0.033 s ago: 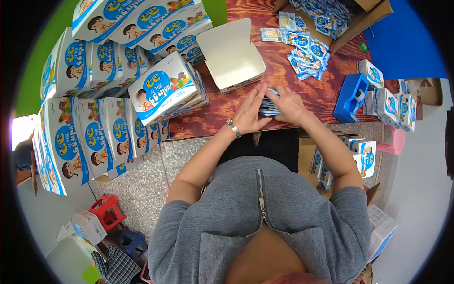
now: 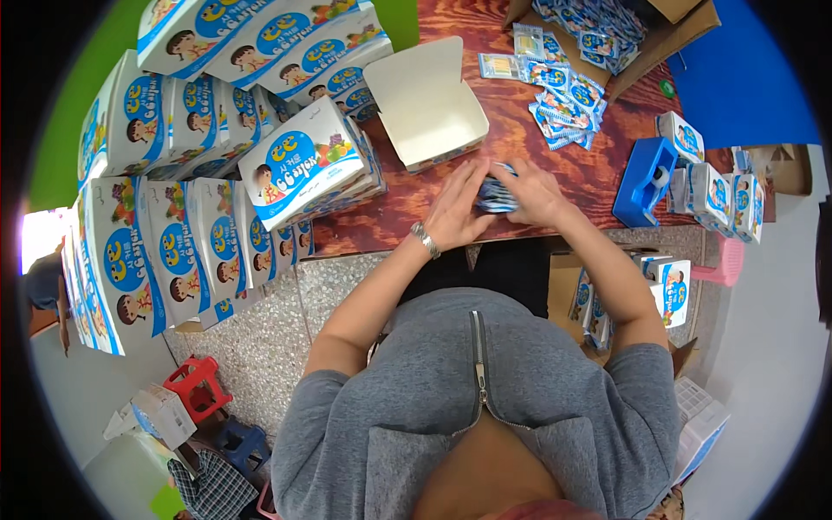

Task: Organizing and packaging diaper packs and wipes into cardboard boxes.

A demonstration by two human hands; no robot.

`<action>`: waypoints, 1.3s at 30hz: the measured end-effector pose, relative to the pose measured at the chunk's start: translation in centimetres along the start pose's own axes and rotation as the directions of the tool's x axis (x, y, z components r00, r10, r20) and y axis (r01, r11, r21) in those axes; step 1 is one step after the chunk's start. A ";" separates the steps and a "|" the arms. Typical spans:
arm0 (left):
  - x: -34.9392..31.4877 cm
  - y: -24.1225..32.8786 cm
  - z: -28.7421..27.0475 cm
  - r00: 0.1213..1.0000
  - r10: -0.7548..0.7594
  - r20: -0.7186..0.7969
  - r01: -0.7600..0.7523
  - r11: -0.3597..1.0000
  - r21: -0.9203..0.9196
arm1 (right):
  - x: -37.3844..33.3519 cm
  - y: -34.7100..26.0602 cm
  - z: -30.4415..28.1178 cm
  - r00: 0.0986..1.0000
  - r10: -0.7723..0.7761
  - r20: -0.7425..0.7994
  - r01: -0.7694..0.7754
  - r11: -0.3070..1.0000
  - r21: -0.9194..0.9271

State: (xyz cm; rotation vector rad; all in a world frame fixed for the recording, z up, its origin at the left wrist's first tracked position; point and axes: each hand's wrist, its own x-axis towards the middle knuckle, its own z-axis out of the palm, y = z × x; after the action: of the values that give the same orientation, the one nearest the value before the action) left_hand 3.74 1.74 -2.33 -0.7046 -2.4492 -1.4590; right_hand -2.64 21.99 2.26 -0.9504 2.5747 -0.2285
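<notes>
Holding a small stack of sachets (image 2: 495,198) between my left hand (image 2: 455,210) and right hand (image 2: 535,198), both cupped narrowly around it near the front edge of the bench (image 2: 600,184), I'd do best to press evenly from both sides so the edges line up and none slips. An open white box (image 2: 432,121) stands just beyond my fingertips; bare surface stretches rightward to the blue dispenser (image 2: 637,192).

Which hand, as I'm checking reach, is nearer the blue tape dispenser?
Right: the right hand is left of the dispenser; the left hand farther left, beyond packets between them.
</notes>
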 end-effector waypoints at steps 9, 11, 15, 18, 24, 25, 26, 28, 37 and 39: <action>0.8 -1.0 -5.9 0.986 0.159 -0.047 -0.032 0.461 0.887 | 3.2 -2.4 -6.3 0.930 0.107 -0.351 0.271 0.444 0.854; 0.9 -1.3 -4.9 0.997 0.070 0.020 -0.049 0.453 0.890 | 7.1 -3.0 -6.3 0.919 0.139 -0.368 0.247 0.526 0.814; 0.5 -0.5 -2.6 0.995 0.087 0.039 -0.078 0.511 0.856 | 11.1 -5.6 -6.2 0.944 0.117 -0.309 0.119 0.752 0.649; 0.0 0.2 -1.8 0.986 0.168 0.012 -0.104 0.553 0.827 | 11.9 -6.9 -4.7 0.961 0.256 -0.105 -0.213 0.927 0.309; -0.5 0.4 -2.1 0.970 0.213 0.116 -0.225 0.615 0.755 | 12.6 -7.6 -0.5 0.916 0.284 -0.282 -0.264 0.958 0.109; -0.6 0.0 -2.2 0.967 0.230 0.107 -0.230 0.620 0.750 | 13.0 -7.5 0.5 0.918 0.282 -0.279 -0.262 0.959 0.108; -0.3 -0.1 -2.2 0.961 0.257 0.104 -0.247 0.625 0.740 | 13.1 -7.1 1.2 0.915 0.225 -0.336 -0.163 0.966 0.203; 0.2 -0.2 -2.1 0.955 0.270 0.125 -0.271 0.613 0.742 | 12.9 -5.1 1.8 0.897 0.186 -0.402 -0.070 0.956 0.286; -0.2 -0.7 -4.1 0.984 0.156 0.088 -0.158 0.524 0.837 | 5.4 6.5 -4.8 0.830 0.255 -0.496 -0.203 0.966 0.157; -0.3 -1.2 -4.4 0.983 0.165 0.083 -0.158 0.516 0.842 | 3.8 9.3 -3.1 0.839 0.371 -0.399 -0.473 0.859 -0.194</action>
State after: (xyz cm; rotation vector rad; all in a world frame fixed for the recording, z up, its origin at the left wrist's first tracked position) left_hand 3.16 -2.69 -1.19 -0.6343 -2.5511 -0.0561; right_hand -12.04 26.67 1.35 -0.4112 3.1324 0.1202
